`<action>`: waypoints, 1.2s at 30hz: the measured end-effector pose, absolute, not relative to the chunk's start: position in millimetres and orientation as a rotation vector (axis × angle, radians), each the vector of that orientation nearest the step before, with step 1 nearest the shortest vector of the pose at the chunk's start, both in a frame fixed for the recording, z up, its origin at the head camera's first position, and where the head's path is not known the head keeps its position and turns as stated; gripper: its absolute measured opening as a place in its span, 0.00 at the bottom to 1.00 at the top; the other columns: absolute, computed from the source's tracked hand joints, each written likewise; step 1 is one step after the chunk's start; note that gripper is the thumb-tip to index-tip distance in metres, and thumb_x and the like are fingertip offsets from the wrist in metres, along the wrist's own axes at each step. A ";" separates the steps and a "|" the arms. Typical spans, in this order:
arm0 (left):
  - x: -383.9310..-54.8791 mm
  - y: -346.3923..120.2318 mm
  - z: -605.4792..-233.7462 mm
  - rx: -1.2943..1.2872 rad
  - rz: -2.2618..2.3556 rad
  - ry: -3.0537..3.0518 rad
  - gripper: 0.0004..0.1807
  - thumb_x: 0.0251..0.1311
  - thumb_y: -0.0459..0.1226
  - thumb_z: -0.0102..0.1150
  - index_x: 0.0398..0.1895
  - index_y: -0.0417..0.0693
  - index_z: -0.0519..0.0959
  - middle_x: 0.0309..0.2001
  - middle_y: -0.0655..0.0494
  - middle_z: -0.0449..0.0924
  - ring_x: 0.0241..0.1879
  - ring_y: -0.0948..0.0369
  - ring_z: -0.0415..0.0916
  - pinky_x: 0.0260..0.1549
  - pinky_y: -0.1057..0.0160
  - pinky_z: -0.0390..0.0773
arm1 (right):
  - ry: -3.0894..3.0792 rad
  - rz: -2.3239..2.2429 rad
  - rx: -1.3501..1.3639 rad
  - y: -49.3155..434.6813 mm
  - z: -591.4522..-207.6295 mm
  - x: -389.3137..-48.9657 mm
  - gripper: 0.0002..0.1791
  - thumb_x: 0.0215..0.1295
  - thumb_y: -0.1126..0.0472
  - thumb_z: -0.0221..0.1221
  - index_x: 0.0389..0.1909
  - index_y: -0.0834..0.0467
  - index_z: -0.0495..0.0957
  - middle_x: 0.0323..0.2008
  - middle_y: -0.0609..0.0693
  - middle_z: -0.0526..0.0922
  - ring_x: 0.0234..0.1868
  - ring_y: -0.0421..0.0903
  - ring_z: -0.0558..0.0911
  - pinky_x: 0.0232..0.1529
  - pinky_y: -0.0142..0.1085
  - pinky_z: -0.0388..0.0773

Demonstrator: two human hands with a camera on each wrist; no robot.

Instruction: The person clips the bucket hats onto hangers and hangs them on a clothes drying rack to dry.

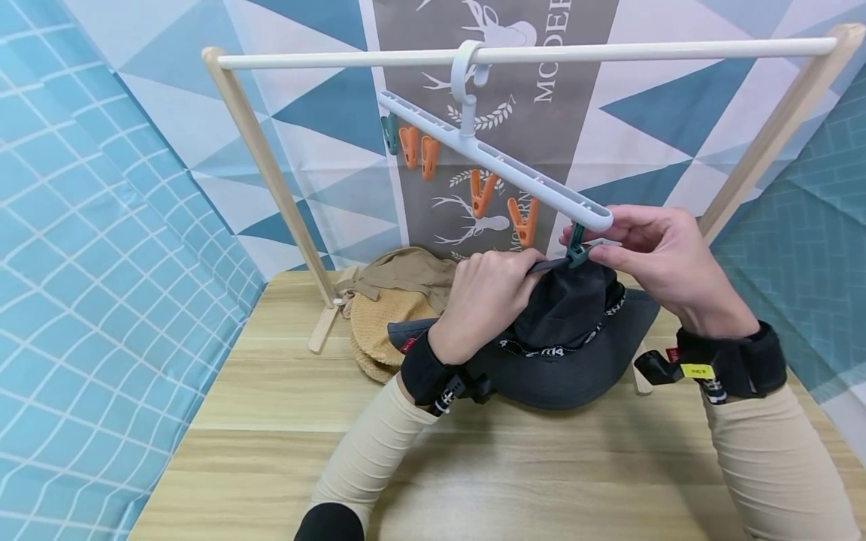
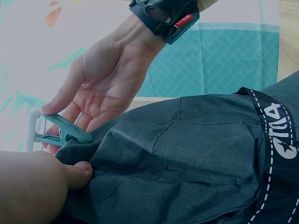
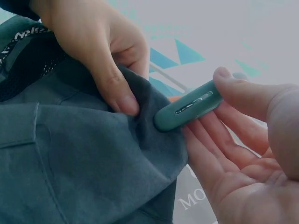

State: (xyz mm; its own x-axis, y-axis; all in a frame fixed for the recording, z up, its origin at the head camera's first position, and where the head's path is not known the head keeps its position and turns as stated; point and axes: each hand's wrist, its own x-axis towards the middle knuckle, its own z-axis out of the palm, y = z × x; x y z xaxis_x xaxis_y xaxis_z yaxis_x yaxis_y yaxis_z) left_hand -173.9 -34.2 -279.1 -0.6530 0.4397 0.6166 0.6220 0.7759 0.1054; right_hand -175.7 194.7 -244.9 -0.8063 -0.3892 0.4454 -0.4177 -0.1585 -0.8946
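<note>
A dark bucket hat point(image 1: 561, 383) with a white-lettered band hangs crown-up below the right end of a pale blue clip hanger point(image 1: 517, 173). My left hand point(image 1: 483, 304) pinches the fabric at the top of its crown, thumb pressed on the cloth in the right wrist view. At that end of the hanger, my right hand point(image 1: 666, 259) holds a dark green clothespin point(image 3: 189, 108) between thumb and fingers. The clothespin's tip overlaps the pinched fold of the hat point(image 2: 173, 154) in both wrist views.
The hanger hooks over a white rod point(image 1: 338, 60) on a wooden stand point(image 1: 264, 165). Several orange clothespins point(image 1: 429, 156) and another green one point(image 1: 389, 134) dangle from it. A tan hat point(image 1: 392, 323) lies behind on the wooden table point(image 1: 271, 466). Patterned cloth backs the scene.
</note>
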 end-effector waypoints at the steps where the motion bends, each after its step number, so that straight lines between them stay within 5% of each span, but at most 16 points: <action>1: -173.6 -34.3 -279.1 -0.790 -0.411 -2.387 0.10 0.71 0.45 0.56 0.44 0.58 0.86 0.30 0.62 0.89 0.24 0.61 0.81 0.16 0.60 0.73 | -2.034 2.154 0.953 194.1 -244.9 -175.3 0.20 0.62 0.83 0.57 0.56 0.77 0.75 0.45 0.55 0.90 0.50 0.47 0.87 0.48 0.28 0.83; 26: -168.2 -45.3 -279.0 -0.828 -0.400 -2.355 0.10 0.71 0.46 0.56 0.43 0.58 0.86 0.29 0.62 0.88 0.25 0.62 0.82 0.15 0.60 0.73 | -1.680 2.418 0.904 174.2 -239.5 -177.3 0.12 0.62 0.85 0.55 0.46 0.80 0.79 0.36 0.62 0.90 0.48 0.56 0.87 0.53 0.37 0.83; 36: -166.8 -43.3 -269.5 -0.849 -0.424 -2.297 0.10 0.72 0.46 0.55 0.43 0.58 0.85 0.24 0.63 0.85 0.22 0.61 0.79 0.13 0.60 0.67 | -1.648 2.395 0.946 171.0 -243.6 -178.2 0.12 0.60 0.86 0.55 0.45 0.81 0.79 0.36 0.62 0.90 0.47 0.57 0.87 0.52 0.34 0.83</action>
State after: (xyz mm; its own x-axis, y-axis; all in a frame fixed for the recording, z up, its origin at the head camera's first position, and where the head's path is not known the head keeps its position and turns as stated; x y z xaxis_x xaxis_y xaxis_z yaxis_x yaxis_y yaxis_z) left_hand -166.8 -43.3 -269.5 -0.5830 0.4618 0.6685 0.6700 0.7387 0.0740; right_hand -178.2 171.0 -243.6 -0.8053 -0.2667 0.5296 -0.3994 -0.4162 -0.8169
